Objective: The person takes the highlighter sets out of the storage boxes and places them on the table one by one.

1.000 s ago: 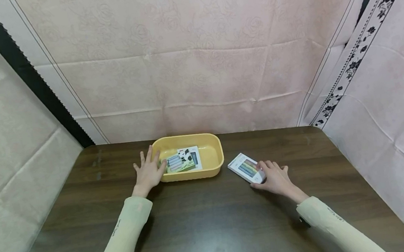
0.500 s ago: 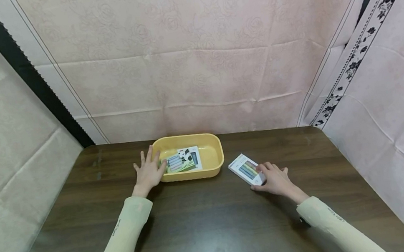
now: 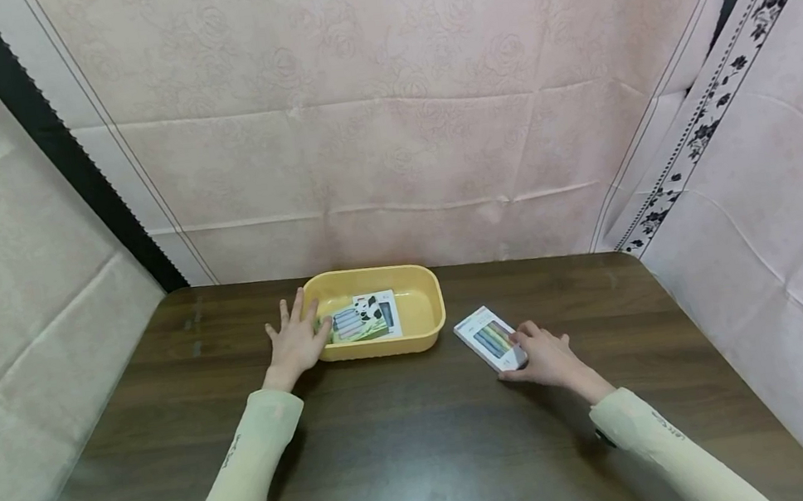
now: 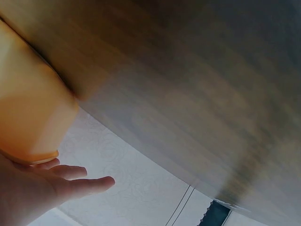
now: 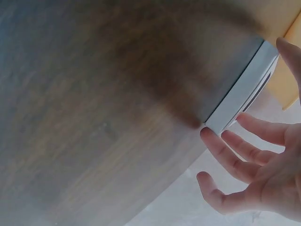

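A flat white box of coloured chalk (image 3: 491,340) lies on the table right of a yellow tray (image 3: 425,339). My right hand (image 3: 549,359) grips its near end between thumb and fingers; in the right wrist view the thumb (image 5: 289,54) touches one corner and fingertips meet the other, with another finger held apart. My left hand (image 3: 296,345) rests with spread, straight fingers on the tray's left rim. Inside the tray lie a green box with a black-and-white animal picture (image 3: 359,322) and a white box (image 3: 387,306), partly overlapped by it.
The dark wooden table (image 3: 394,435) has its far edge just behind the tray. Pale patterned cloth (image 3: 389,152) hangs behind it, with more cloth on both sides. A dark wristband (image 3: 605,438) shows below the right sleeve.
The white box of chalk has shifted very slightly toward me and to the right, with my right hand on it. My left hand and the tray have stayed in place.
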`<action>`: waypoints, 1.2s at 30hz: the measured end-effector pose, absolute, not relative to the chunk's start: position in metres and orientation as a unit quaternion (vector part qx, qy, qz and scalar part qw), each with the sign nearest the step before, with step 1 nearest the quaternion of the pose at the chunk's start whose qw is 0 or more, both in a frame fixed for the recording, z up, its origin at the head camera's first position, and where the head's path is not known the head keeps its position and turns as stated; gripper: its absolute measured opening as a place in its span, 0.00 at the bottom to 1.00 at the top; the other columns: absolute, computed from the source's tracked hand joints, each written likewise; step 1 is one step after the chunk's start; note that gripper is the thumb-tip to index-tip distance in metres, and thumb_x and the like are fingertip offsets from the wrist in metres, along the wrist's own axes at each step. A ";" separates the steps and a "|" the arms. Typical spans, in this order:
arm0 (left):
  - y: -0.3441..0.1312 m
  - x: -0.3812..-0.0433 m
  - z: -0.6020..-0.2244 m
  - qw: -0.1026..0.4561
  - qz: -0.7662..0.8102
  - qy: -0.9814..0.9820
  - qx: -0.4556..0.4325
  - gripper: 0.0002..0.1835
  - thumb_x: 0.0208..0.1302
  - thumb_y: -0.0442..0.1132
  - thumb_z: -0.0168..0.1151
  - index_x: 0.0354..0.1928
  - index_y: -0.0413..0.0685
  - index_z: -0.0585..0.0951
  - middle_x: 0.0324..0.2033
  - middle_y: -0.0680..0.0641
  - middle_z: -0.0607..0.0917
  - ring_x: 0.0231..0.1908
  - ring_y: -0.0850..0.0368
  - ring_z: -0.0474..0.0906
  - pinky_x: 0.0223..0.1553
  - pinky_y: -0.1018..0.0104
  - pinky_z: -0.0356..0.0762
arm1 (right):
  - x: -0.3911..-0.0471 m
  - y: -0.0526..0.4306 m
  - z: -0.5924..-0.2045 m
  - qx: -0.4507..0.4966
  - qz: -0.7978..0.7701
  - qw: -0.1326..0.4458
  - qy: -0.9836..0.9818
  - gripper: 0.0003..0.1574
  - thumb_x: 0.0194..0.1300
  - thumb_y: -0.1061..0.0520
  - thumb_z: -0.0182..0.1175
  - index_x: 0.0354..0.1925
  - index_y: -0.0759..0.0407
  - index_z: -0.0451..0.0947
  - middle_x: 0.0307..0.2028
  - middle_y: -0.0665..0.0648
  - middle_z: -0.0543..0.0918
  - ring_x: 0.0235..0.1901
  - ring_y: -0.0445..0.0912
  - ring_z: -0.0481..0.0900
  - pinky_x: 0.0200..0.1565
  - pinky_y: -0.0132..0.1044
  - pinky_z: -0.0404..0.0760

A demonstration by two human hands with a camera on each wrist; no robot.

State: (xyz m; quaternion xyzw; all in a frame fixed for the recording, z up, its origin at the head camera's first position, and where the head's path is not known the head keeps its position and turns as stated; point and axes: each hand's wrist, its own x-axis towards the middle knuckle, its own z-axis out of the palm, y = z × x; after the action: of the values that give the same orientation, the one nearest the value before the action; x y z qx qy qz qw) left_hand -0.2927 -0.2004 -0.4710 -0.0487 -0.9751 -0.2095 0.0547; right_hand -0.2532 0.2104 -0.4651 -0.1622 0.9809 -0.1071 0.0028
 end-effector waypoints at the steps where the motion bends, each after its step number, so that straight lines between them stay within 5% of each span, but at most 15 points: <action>1: -0.201 -0.293 -0.471 0.055 -0.210 -0.975 -0.049 0.33 0.66 0.57 0.37 0.67 0.46 0.55 0.70 0.44 0.38 0.66 0.31 0.34 0.51 0.23 0.38 | -0.253 0.210 -0.465 -0.162 -0.108 0.007 0.981 0.45 0.39 0.32 0.66 0.48 0.60 0.75 0.46 0.59 0.72 0.36 0.50 0.74 0.31 0.45 0.63; 9: -0.200 -0.293 -0.471 0.055 -0.213 -0.974 -0.051 0.33 0.66 0.57 0.37 0.67 0.46 0.55 0.70 0.44 0.38 0.66 0.31 0.31 0.51 0.23 0.37 | -0.253 0.203 -0.463 -0.178 -0.112 0.021 0.977 0.37 0.44 0.41 0.67 0.47 0.64 0.76 0.49 0.63 0.71 0.37 0.51 0.76 0.30 0.50 0.70; 15: -0.200 -0.293 -0.469 0.053 -0.214 -0.974 -0.052 0.33 0.66 0.56 0.38 0.67 0.45 0.55 0.70 0.43 0.39 0.66 0.31 0.32 0.51 0.23 0.37 | -0.251 0.201 -0.464 -0.200 -0.077 -0.019 0.977 0.29 0.46 0.46 0.66 0.46 0.60 0.76 0.46 0.62 0.75 0.40 0.55 0.75 0.35 0.57 0.70; 23: -0.201 -0.293 -0.469 0.056 -0.209 -0.975 -0.053 0.33 0.66 0.58 0.36 0.67 0.45 0.55 0.70 0.43 0.39 0.66 0.31 0.32 0.51 0.22 0.37 | -0.250 0.202 -0.465 -0.287 -0.011 -0.085 0.954 0.27 0.48 0.47 0.66 0.47 0.54 0.76 0.46 0.57 0.77 0.43 0.52 0.73 0.37 0.47 0.70; 36: -0.201 -0.294 -0.471 0.057 -0.204 -0.976 -0.053 0.33 0.66 0.57 0.37 0.67 0.45 0.56 0.70 0.43 0.40 0.66 0.30 0.35 0.51 0.22 0.38 | -0.253 0.199 -0.467 -0.331 -0.021 -0.066 0.941 0.23 0.50 0.55 0.66 0.47 0.53 0.77 0.45 0.58 0.79 0.43 0.49 0.75 0.40 0.45 0.73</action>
State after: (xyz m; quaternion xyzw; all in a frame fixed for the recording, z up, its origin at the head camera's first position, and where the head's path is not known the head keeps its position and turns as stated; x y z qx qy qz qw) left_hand -0.2945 -0.2011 -0.4709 -0.0533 -0.9759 -0.2040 0.0571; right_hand -0.2531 0.1992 -0.4665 -0.3310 0.9411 -0.0213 -0.0661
